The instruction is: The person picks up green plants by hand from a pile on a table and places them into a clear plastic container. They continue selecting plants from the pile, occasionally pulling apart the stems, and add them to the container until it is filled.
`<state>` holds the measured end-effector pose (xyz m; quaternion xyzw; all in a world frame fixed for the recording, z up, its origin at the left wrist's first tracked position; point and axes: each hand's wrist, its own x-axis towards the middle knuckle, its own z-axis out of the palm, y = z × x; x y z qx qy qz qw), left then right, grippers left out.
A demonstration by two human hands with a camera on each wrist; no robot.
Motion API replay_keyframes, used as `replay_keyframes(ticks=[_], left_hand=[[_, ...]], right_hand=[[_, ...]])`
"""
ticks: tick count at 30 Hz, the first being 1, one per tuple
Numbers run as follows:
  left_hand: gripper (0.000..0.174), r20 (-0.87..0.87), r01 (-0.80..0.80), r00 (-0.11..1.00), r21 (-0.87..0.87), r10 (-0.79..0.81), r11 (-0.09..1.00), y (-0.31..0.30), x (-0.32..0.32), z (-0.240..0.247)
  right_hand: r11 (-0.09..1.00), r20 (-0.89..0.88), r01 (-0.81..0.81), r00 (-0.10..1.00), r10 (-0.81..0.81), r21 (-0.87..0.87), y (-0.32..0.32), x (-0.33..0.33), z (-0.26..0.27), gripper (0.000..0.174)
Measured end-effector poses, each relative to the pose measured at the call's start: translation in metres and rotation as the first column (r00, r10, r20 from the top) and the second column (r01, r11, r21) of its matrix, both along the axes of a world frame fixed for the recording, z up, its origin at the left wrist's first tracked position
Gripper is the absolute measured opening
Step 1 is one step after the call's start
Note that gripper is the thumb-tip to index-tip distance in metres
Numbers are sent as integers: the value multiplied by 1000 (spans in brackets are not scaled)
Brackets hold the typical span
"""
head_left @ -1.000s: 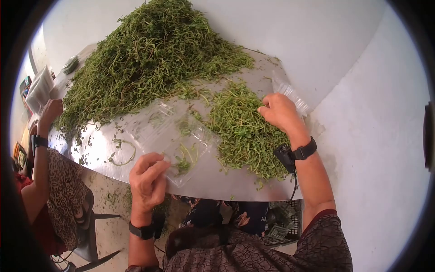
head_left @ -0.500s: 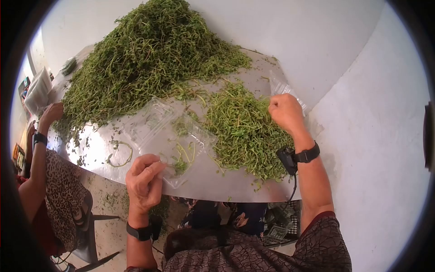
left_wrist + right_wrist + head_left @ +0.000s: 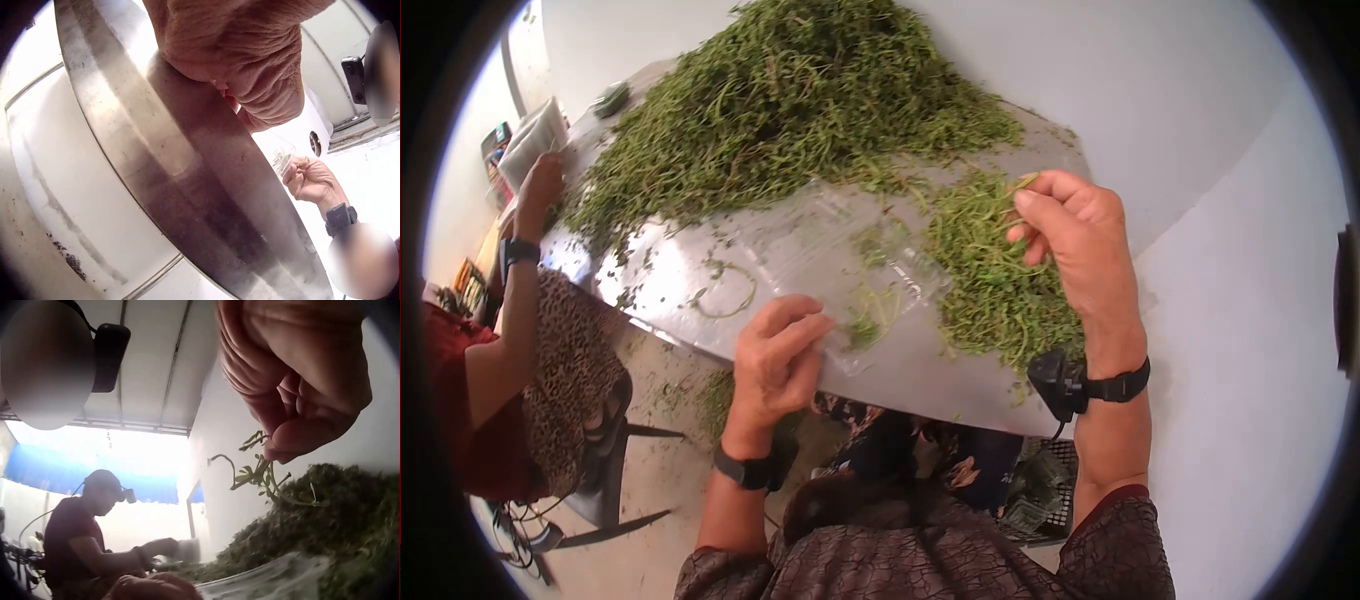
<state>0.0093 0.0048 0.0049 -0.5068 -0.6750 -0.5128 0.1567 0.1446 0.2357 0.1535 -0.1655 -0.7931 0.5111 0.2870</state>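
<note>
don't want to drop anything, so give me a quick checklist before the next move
1. Green leafy sprig pinched in the right hand: ok.
2. Clear plastic hinged box lying open: ok.
3. Left hand at the box's near edge: ok.
4. Firmness of the left hand's grip: cannot tell.
5. Right hand over the box: not ok, it's at the loose green leafy pile to the right.
6. Box filled: not ok, only a few thin green stems show there.

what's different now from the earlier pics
The right hand looks raised and turned over, and now pinches a green sprig by the small pile; no sprig could be made out in it earlier. The whole head view has swung, shifting everything rightward in the picture. The left hand stays at the clear container, and the big heap looks unchanged.
</note>
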Motion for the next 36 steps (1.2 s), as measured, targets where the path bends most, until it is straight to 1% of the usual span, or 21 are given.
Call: replay_keyframes(ticks=[1,3,4,6,8,10,11,13,14,16,17,19,21,22,24,25,27,31,33,34,36], left_hand=[[30,-1,14,1000,3,-14,1000,0,0,0],[30,21,35,999,16,-35,999,0,0,-1],[30,25,28,999,9,-28,1000,0,0,-2],[29,32,46,998,37,-47,998,1,-1,-3],[30,39,37,998,30,-39,999,-1,-1,-3],[30,43,37,998,20,-38,999,-1,0,-2],[30,66,45,997,37,-48,998,0,1,-3],[30,91,54,994,51,-59,997,-1,2,-3],[31,87,51,995,46,-55,998,-1,2,-3],[32,83,51,995,37,-53,998,-3,2,-2],[32,42,33,999,34,-35,999,-3,2,0],[33,-15,49,999,50,-48,998,1,1,3],[30,49,26,998,47,-28,999,-1,3,1],[30,45,62,997,57,-64,996,0,3,0],[30,36,17,999,52,-19,998,-1,2,-3],[30,34,38,999,63,-40,997,-1,2,-4],[29,29,0,1000,38,-1,999,-2,2,-4],[25,39,9,999,-11,-8,1000,-4,2,-3],[25,34,-1,999,-10,1,1000,-4,2,-3],[25,31,2,1000,-7,-1,1000,-4,2,-4],[26,51,6,999,-9,-5,1000,-5,2,-4]], right_hand=[[1000,2,-14,1000,14,-14,-11,-6,-6,17],[987,145,-135,978,147,-86,-30,-16,-16,19],[985,148,-142,977,155,-95,-34,-17,-19,19],[989,240,-135,960,146,-63,-37,-19,-25,20],[991,240,-126,962,134,-48,-33,-16,-27,20],[999,273,-3,962,-7,38,-34,-11,-28,19],[999,277,-2,961,-8,36,-33,-8,-34,19],[976,214,-44,977,-3,214,-32,2,-50,16],[976,216,-44,976,-3,212,-36,7,-54,16],[975,141,23,989,-55,221,-45,19,-62,12],[977,80,59,994,-76,205,-45,24,-68,10],[965,65,103,990,-122,241,-36,32,-65,10],[944,90,192,971,-223,269,-19,45,-60,10],[927,93,221,961,-260,302,-5,50,-58,12],[886,204,291,903,-379,360,14,61,-44,14],[876,199,309,895,-399,369,23,66,-40,14],[835,241,293,866,-438,465,41,72,-36,17],[812,203,339,856,-476,475,63,69,-38,18],[814,314,257,829,-462,521,65,62,-37,20],[812,310,260,829,-465,522,67,57,-38,20],[755,314,192,825,-469,627,73,48,-44,21]])
